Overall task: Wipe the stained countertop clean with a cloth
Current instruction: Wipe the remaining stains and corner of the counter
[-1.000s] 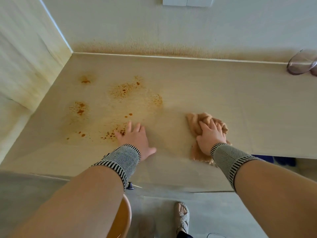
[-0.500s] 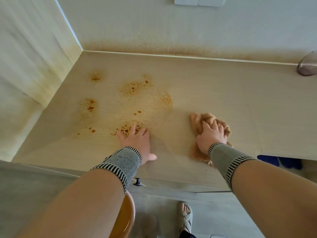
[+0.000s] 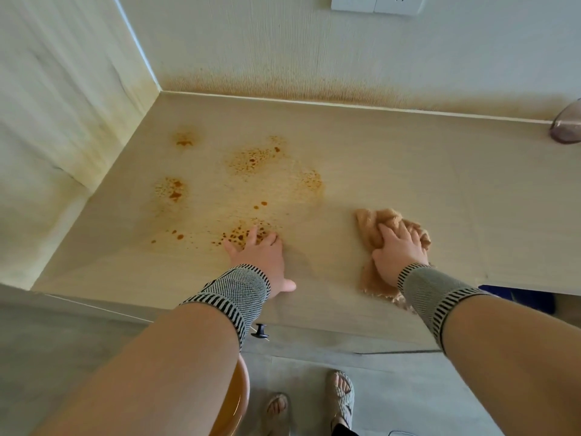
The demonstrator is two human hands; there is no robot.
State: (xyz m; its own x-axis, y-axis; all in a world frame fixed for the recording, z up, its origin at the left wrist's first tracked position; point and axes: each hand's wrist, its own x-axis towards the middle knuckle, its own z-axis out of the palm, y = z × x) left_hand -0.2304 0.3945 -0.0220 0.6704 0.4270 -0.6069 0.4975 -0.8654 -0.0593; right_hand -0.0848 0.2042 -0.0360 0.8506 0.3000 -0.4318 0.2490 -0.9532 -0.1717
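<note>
The left hand (image 3: 262, 258) lies flat on the countertop (image 3: 393, 165) near its front edge, fingers straight and slightly spread, the thumb out to the side; its fingertips touch the nearest patch of the stains (image 3: 251, 158). The other orange-brown patches spread from there toward the back left corner. To the right, apart from the stains, the right hand (image 3: 397, 254) presses on the bunched tan cloth (image 3: 371, 223), its fingers curled into the folds; the cloth's near end lies under the wrist at the front edge.
</note>
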